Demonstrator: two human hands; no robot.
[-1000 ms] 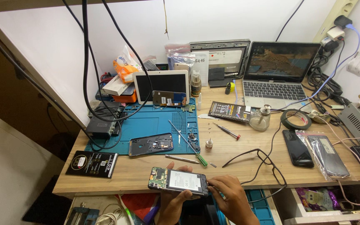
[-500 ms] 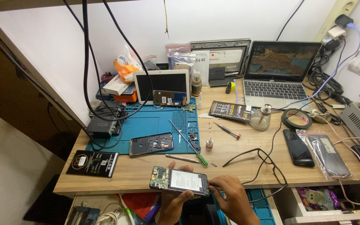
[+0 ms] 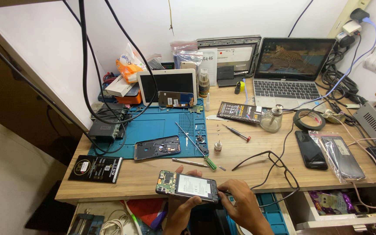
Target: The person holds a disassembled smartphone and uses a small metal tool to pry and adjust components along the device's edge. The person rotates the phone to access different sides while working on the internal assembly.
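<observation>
Opened smartphone with its back cover off, green circuit board and grey battery showing (image 3: 187, 186), is sitting at the front edge of the light wooden workbench (image 3: 240, 167), overhanging it slightly, held flat with the open back facing up. Left hand (image 3: 180, 209) is cradling it from below, thumb curling up over the near-top edge, fingers wrapped under the body. Right hand (image 3: 242, 203) is pinching at the phone's right end, fingertips pressed together against that edge; can't tell whether a small tool is in there.

Just behind the phone: green-handled screwdriver (image 3: 194, 146) lying diagonally, metal tweezers (image 3: 188, 162) beside it. Further back, blue silicone repair mat (image 3: 153, 130) is carrying a black phone back frame (image 3: 156, 148). Black flat box (image 3: 95, 168) is lying to the left of the phone. Black-rimmed glasses (image 3: 268, 163) are resting just right of it. White-framed tablet (image 3: 167, 86) is leaning at the mat's far edge. Open grey laptop (image 3: 292, 72) is running at the rear right. Two black phones (image 3: 310, 149) are lying on the right side, one of them in a clear bag.
</observation>
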